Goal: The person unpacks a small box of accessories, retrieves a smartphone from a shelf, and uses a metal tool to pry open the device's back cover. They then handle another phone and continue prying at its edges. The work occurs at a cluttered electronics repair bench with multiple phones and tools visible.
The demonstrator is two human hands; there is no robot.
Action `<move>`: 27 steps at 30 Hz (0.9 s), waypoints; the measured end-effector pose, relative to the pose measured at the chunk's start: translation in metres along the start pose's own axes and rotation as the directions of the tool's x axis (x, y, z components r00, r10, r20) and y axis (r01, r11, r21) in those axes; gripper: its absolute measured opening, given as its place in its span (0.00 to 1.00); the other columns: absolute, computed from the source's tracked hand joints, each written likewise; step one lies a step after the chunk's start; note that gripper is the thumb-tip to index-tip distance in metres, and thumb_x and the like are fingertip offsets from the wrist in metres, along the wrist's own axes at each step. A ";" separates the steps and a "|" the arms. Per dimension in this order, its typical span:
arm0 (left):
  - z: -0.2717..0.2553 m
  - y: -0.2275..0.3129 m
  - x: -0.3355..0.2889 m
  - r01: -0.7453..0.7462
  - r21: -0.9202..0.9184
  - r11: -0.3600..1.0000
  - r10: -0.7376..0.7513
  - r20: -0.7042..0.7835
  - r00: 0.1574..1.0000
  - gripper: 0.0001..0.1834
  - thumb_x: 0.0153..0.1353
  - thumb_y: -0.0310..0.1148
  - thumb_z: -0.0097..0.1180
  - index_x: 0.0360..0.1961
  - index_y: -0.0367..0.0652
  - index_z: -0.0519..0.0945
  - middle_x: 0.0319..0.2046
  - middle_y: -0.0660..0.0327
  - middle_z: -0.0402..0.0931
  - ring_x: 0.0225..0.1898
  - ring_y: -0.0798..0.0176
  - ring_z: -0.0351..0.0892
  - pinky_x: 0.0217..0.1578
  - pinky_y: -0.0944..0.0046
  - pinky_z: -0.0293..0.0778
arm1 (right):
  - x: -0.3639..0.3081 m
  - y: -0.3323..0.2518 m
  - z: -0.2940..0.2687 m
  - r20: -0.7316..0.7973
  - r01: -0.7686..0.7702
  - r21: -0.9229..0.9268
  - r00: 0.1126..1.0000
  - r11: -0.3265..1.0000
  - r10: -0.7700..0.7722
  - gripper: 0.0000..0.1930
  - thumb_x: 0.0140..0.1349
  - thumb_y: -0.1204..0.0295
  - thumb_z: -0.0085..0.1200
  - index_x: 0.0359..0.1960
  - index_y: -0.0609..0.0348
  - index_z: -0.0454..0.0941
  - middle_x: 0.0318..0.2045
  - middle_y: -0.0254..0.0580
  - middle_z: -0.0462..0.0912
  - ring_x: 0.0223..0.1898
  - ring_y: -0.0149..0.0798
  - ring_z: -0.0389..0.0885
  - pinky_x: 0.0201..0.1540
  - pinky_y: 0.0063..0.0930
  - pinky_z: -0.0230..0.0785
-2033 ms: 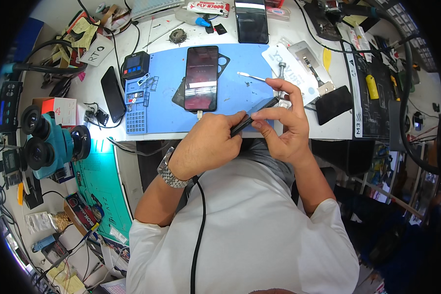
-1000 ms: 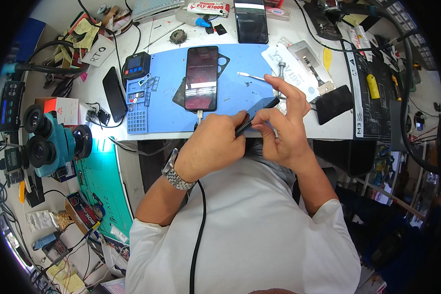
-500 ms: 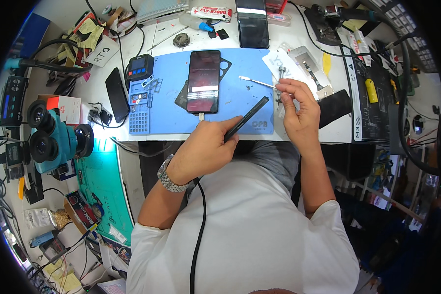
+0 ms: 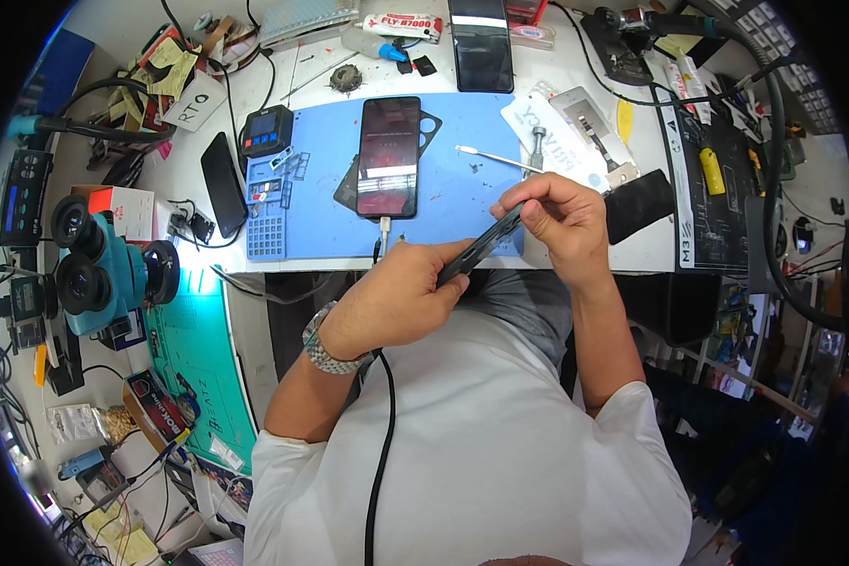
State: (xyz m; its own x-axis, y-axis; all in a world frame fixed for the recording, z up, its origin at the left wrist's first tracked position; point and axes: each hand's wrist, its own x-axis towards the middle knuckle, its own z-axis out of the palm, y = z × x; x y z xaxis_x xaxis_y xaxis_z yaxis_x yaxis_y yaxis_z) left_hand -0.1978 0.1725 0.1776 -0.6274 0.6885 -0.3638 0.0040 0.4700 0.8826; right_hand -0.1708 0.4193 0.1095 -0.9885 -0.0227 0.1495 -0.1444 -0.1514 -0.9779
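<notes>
My left hand (image 4: 394, 291) is closed round the near end of a dark, thin phone (image 4: 481, 247), held tilted and nearly edge-on above the front edge of the desk. At its far end the fingers and thumb of my right hand (image 4: 568, 226) pinch the phone. Most of its faces are hidden by the angle and my fingers. Beyond my right hand lies a slim metal tool with a flat pale tip (image 4: 486, 157). Another phone (image 4: 388, 160) rests face up on the blue mat (image 4: 302, 212), a white cable plug (image 4: 385, 226) at its lower end.
Under the lying phone is a dark back cover (image 4: 428, 132) with camera holes. A screwdriver (image 4: 538, 141), a white card and a dark phone (image 4: 640, 208) lie on the right. To the left are another phone (image 4: 223, 184), a small black device (image 4: 266, 130) and a teal microscope (image 4: 113, 264).
My right hand has moved left and down, away from the slim tool, and now grips the phone's far end. The phone has turned slightly, showing more of its face.
</notes>
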 end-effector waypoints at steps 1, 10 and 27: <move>0.001 0.000 0.000 -0.004 0.003 1.000 0.004 -0.005 1.000 0.11 0.76 0.28 0.58 0.53 0.35 0.86 0.21 0.68 0.72 0.24 0.73 0.66 0.27 0.64 0.67 | 0.000 0.000 0.000 -0.004 -0.005 0.004 1.000 1.000 0.005 0.09 0.76 0.70 0.65 0.43 0.67 0.89 0.41 0.44 0.92 0.44 0.32 0.88 0.53 0.29 0.79; 0.000 0.003 -0.002 0.024 0.191 0.981 -0.018 -0.035 0.999 0.24 0.71 0.25 0.57 0.67 0.37 0.82 0.25 0.43 0.80 0.26 0.49 0.78 0.34 0.53 0.76 | 0.000 -0.016 0.011 0.160 0.189 -0.200 0.974 0.961 -0.158 0.05 0.67 0.80 0.65 0.43 0.65 0.89 0.42 0.45 0.90 0.44 0.38 0.88 0.53 0.31 0.78; 0.007 -0.046 -0.003 0.138 -0.861 0.490 0.100 0.213 0.972 0.20 0.83 0.40 0.58 0.62 0.32 0.81 0.46 0.61 0.87 0.39 0.70 0.83 0.42 0.67 0.80 | 0.006 -0.037 0.011 0.225 0.503 -0.151 0.856 0.851 -0.466 0.07 0.63 0.72 0.73 0.39 0.60 0.91 0.48 0.51 0.87 0.56 0.53 0.83 0.59 0.47 0.75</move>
State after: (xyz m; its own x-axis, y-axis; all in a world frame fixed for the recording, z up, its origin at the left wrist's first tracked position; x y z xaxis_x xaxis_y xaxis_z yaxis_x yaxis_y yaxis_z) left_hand -0.1908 0.1529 0.1358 -0.4431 0.8342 -0.3284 -0.7551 -0.1498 0.6383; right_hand -0.1712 0.4141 0.1479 -0.7684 -0.1714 0.6166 -0.6270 0.0088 -0.7789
